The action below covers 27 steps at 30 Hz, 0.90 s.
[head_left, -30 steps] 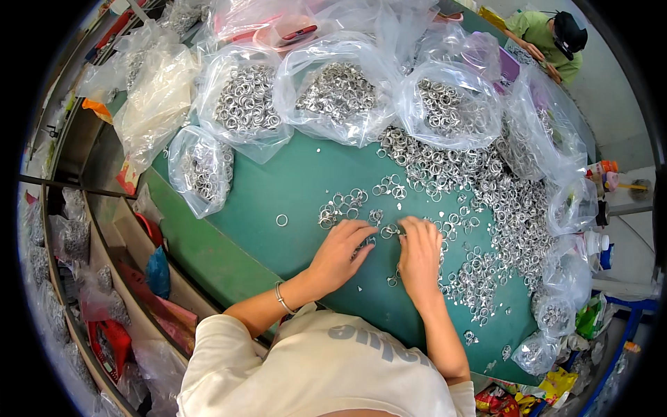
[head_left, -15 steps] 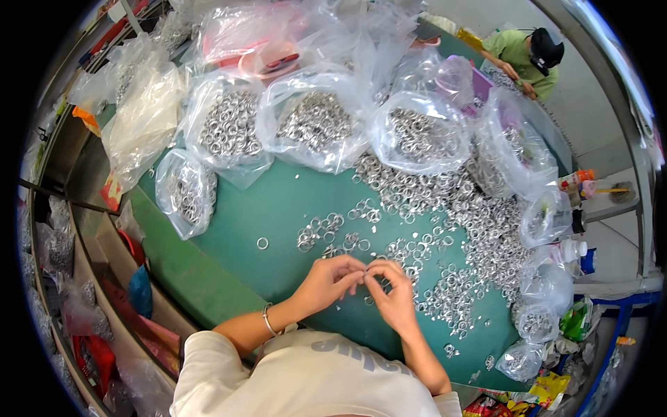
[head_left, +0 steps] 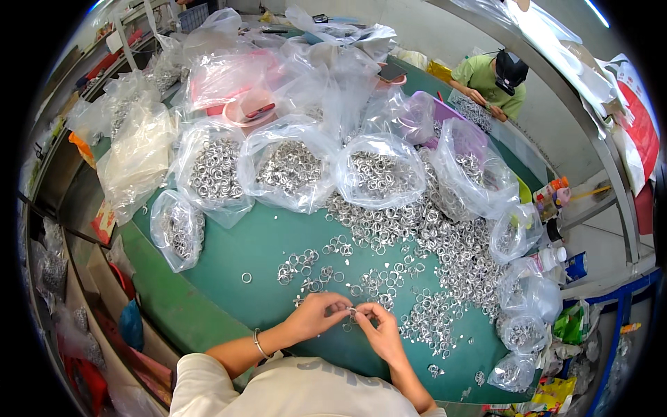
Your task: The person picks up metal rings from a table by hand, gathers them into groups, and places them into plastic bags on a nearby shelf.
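Note:
My left hand (head_left: 321, 316) and my right hand (head_left: 379, 332) meet fingertip to fingertip over the near part of the green tabletop (head_left: 240, 236). Between their pinched fingers is a small silvery ring (head_left: 352, 311), mostly hidden by the fingertips. Just beyond the hands lie loose clusters of metal rings (head_left: 299, 265). One single ring (head_left: 246, 277) rests apart from them on the left. Right of my right hand spreads a scatter of small rings (head_left: 431, 320), which joins a large heap of rings (head_left: 445, 240) farther off.
Open plastic bags of rings (head_left: 288, 167) line the far side of the table, and smaller bags (head_left: 522, 332) run down its right edge. A small bag (head_left: 178, 229) stands at left. Beyond is a pink tub (head_left: 249, 111). A co-worker in green (head_left: 490, 87) handles small pieces at the far right.
The view has tilted up, so the table and its contents sit lower and more of the far side shows. My hands stay pinched together at the same spot over the table.

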{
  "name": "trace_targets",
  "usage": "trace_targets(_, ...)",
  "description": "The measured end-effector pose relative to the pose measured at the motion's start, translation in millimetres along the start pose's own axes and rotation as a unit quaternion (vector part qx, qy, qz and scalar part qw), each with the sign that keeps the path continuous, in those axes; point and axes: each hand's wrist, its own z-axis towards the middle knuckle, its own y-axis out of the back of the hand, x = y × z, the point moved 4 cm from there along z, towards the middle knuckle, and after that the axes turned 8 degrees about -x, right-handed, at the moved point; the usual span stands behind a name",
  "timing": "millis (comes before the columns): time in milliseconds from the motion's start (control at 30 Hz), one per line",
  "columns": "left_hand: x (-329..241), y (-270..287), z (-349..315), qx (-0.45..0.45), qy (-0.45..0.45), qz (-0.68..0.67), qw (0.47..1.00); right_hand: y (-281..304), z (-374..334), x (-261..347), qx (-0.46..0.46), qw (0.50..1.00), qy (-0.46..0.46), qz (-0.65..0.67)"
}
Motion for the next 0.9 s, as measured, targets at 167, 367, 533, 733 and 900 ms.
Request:
trace_targets(167,-3.2,-7.8,-1.9,-0.001,-0.024,0.025,0.999,11.9,-2.8,4.5,-0.006,0.996,0.065,-0.062)
trace_targets(367,5.9,-9.6,-3.1,-0.007,-0.051,0.016,0.999,8.6,-5.1,8.4,-0.023,0.99,0.085,-0.108)
trace_targets(533,12.4,-13.2,-4.1,0.02,-0.026,-0.007,0.999,6.5,-10.6,-10.9,-0.041,0.994,0.058,-0.088)
trace_targets(733,11.3,-15.1,-7.4,0.024,-0.019,0.026,0.999,5.1,-9.9,-10.2,-0.032,0.996,0.032,-0.073)
trace_targets(900,14.3,-13.0,-11.5,0.012,-0.022,0.013,1.0,2.3,-13.5,-10.4,-0.033,0.998,0.018,-0.051)
